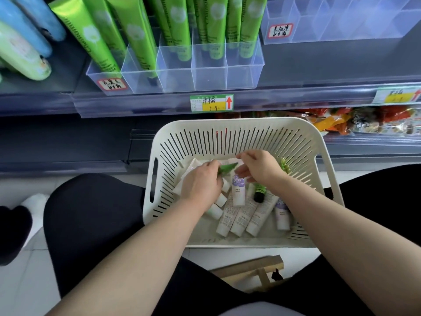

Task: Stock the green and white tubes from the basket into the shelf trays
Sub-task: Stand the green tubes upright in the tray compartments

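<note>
Inside basket (237, 133) | left fingers (213, 166) pinch green tube (227, 167) | right fingers (242, 171) curled beside.

Your left hand (201, 179) hides most of the green tube (227, 168). The top edge cuts off the shelf tubes (136, 30).

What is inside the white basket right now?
The white basket holds several white tubes, some with purple labels, and a green tube with a black cap. Both hands cover more items, so the full count stays hidden.
</note>
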`<act>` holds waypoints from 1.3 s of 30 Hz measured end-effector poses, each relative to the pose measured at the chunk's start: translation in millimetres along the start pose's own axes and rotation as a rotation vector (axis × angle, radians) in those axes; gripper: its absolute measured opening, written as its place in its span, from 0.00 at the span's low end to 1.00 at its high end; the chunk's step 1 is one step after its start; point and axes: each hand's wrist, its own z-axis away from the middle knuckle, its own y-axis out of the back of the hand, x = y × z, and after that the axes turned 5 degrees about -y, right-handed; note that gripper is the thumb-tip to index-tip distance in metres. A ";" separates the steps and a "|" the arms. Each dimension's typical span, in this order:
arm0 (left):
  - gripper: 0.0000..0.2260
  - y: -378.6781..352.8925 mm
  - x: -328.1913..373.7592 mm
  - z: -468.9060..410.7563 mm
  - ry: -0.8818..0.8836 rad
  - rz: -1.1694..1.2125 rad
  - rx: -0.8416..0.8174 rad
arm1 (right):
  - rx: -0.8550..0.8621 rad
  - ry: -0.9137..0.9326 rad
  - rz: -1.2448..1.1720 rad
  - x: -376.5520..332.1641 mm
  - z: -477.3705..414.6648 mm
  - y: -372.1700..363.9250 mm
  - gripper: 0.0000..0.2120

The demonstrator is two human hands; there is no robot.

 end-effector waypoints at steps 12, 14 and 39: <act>0.08 -4.6 -8.9 -5.8 0.172 0.159 0.004 | -0.011 -0.107 0.948 75.2 -30.4 -15.7 0.10; 0.08 -4.4 -6.4 -6.0 0.140 0.142 -0.018 | -0.050 -0.122 0.956 73.1 -25.8 -11.2 0.12; 0.16 34.7 2.7 4.0 0.097 0.359 0.102 | 0.105 0.175 0.561 19.6 5.6 8.8 0.08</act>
